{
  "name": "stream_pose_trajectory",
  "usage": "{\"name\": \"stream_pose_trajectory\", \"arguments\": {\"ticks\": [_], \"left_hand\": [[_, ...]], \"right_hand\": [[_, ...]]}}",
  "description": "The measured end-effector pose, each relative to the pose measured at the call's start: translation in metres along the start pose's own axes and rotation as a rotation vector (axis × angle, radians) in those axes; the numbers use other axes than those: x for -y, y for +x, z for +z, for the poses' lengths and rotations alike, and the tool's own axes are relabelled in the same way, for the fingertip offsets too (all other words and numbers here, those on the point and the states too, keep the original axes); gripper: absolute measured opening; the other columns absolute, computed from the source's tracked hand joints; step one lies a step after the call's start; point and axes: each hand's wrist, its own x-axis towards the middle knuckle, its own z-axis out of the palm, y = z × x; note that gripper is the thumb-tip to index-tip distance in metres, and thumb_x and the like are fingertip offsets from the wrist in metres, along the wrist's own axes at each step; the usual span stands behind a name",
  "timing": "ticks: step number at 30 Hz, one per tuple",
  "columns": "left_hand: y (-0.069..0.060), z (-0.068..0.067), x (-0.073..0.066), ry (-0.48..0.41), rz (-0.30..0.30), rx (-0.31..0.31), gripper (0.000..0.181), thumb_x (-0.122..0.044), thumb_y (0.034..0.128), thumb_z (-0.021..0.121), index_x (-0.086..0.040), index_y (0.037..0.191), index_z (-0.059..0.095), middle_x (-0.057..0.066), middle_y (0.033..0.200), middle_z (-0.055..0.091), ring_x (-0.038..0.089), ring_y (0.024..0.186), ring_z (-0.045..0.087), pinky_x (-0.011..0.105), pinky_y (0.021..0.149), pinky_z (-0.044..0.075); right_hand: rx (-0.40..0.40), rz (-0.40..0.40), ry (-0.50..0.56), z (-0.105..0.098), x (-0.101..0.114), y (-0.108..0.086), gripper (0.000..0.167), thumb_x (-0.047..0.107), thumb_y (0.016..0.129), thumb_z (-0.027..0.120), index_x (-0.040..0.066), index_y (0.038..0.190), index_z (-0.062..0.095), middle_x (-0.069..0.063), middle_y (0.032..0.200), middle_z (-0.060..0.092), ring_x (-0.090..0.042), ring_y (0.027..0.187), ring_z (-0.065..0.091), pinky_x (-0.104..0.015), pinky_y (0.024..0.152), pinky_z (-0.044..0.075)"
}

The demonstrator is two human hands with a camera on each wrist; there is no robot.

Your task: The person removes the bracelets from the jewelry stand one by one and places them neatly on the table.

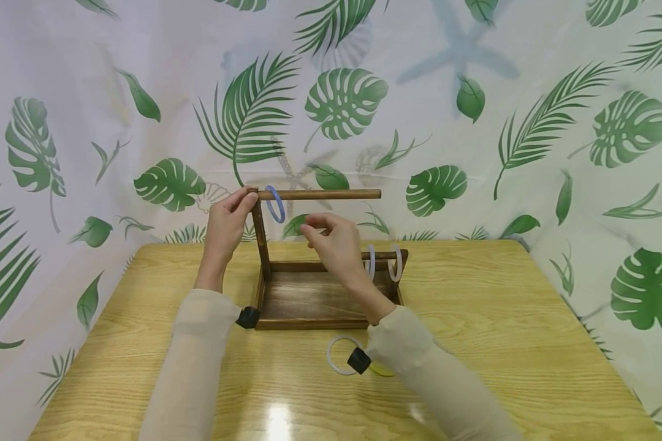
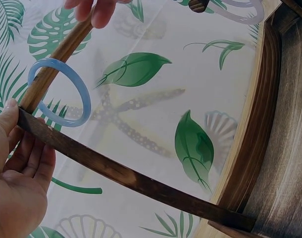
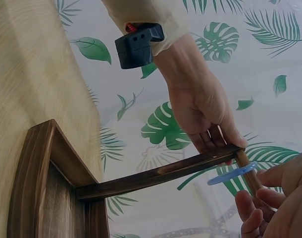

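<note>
A dark wooden stand with a tray base [image 1: 309,323] carries a tall post on its left and an upper rod [image 1: 336,195] running right from the post's top. My left hand [image 1: 224,226] pinches the post's top corner, where the rod joins it. A blue bangle [image 1: 276,205] hangs around the rod close to that corner, also seen as the blue ring [image 2: 85,101] in the left wrist view. Below the rod and right of the bangle is my right hand [image 1: 336,248], its fingers loosely bent with nothing between them; the bangle hangs apart from it.
Two pale bangles [image 1: 398,264] hang on the lower rod at the stand's right side, partly behind the right hand. On the wooden table [image 1: 474,294] in front lie a whitish bangle [image 1: 329,361] and a yellow bangle [image 1: 383,370], partly covered by the right wrist. A leaf-patterned cloth hangs behind.
</note>
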Motion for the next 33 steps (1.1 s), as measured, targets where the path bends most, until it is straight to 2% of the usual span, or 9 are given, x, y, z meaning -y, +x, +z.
{"name": "stream_pose_trajectory", "arguments": {"ticks": [7, 11, 14, 21, 33], "left_hand": [[-0.002, -0.001, 0.0, 0.001, 0.029, -0.003, 0.045, -0.03, 0.1057, 0.063, -0.002, 0.141, 0.063, 0.016, 0.14, 0.063, 0.029, 0.129, 0.059, 0.04, 0.112, 0.044], [-0.002, -0.001, 0.0, 0.011, 0.035, -0.003, 0.047, -0.034, 0.1054, 0.063, -0.003, 0.142, 0.063, 0.015, 0.14, 0.063, 0.03, 0.127, 0.06, 0.044, 0.111, 0.045], [-0.002, -0.002, 0.0, 0.017, 0.032, 0.0, 0.048, -0.035, 0.1056, 0.062, -0.004, 0.142, 0.062, 0.015, 0.141, 0.063, 0.03, 0.127, 0.06, 0.045, 0.111, 0.045], [0.0, -0.003, 0.001, 0.002, 0.055, -0.035, 0.042, -0.028, 0.1052, 0.064, 0.0, 0.138, 0.065, 0.018, 0.134, 0.066, 0.03, 0.125, 0.062, 0.037, 0.11, 0.047], [0.001, -0.002, 0.001, -0.005, 0.053, -0.017, 0.046, -0.029, 0.1051, 0.064, 0.001, 0.14, 0.063, 0.019, 0.137, 0.064, 0.03, 0.129, 0.059, 0.039, 0.112, 0.045]], "right_hand": [[0.002, -0.01, 0.009, 0.012, -0.001, 0.004, 0.021, 0.01, 0.096, 0.074, -0.003, 0.112, 0.076, -0.014, 0.101, 0.076, -0.034, 0.075, 0.072, -0.02, 0.047, 0.041], [-0.007, -0.018, -0.004, 0.017, -0.001, 0.008, 0.022, 0.01, 0.096, 0.075, -0.003, 0.114, 0.076, -0.013, 0.099, 0.076, -0.03, 0.072, 0.071, -0.021, 0.045, 0.038], [-0.014, -0.017, -0.012, 0.02, 0.0, 0.01, 0.022, 0.01, 0.096, 0.075, -0.002, 0.114, 0.076, -0.014, 0.1, 0.076, -0.032, 0.073, 0.072, -0.021, 0.047, 0.041], [-0.024, -0.035, -0.015, 0.029, 0.002, 0.015, 0.024, 0.011, 0.096, 0.075, -0.005, 0.115, 0.075, -0.015, 0.099, 0.077, -0.035, 0.076, 0.072, -0.021, 0.055, 0.049], [-0.06, -0.03, -0.02, 0.04, 0.001, 0.024, 0.023, 0.011, 0.095, 0.076, -0.004, 0.113, 0.076, -0.015, 0.098, 0.077, -0.029, 0.074, 0.073, -0.019, 0.054, 0.048]]}}
